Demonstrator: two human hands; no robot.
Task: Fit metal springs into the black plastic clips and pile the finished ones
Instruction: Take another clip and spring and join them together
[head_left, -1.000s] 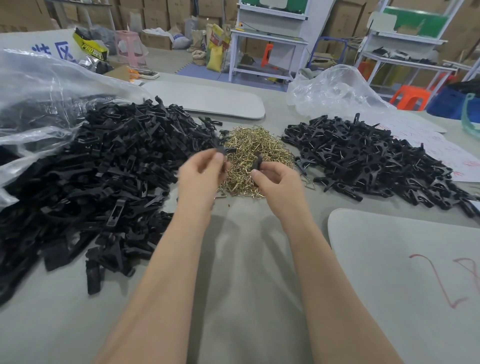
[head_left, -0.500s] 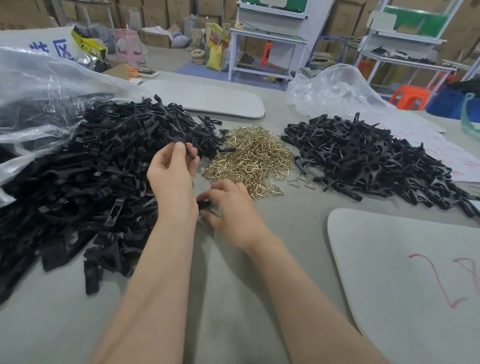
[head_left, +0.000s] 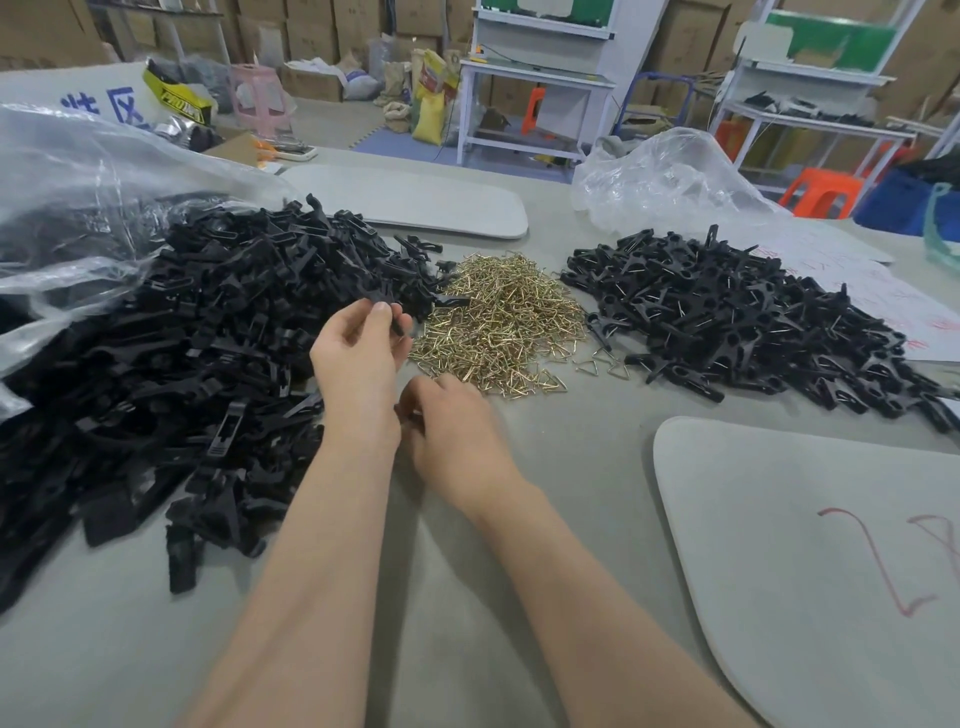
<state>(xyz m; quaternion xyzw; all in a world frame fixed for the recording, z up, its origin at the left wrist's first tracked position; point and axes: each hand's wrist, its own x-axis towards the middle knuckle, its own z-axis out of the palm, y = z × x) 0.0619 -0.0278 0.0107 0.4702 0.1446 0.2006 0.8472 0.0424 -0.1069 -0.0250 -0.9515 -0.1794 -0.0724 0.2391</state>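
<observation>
Left hand (head_left: 358, 358) pinches a black clip (head_left: 396, 323) between thumb and fingertips, at the edge of the loose clip pile (head_left: 208, 332). Right hand (head_left: 457, 436) is curled, contents hidden, can't tell. Springs (head_left: 498, 322) just ahead. Clip likely light and rigid; grip its flat sides. Springs probably tangle.

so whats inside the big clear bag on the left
Black clips fill the mouth of the clear bag and spill onto the table. Creased, shiny plastic hides whatever lies deeper inside.
</observation>
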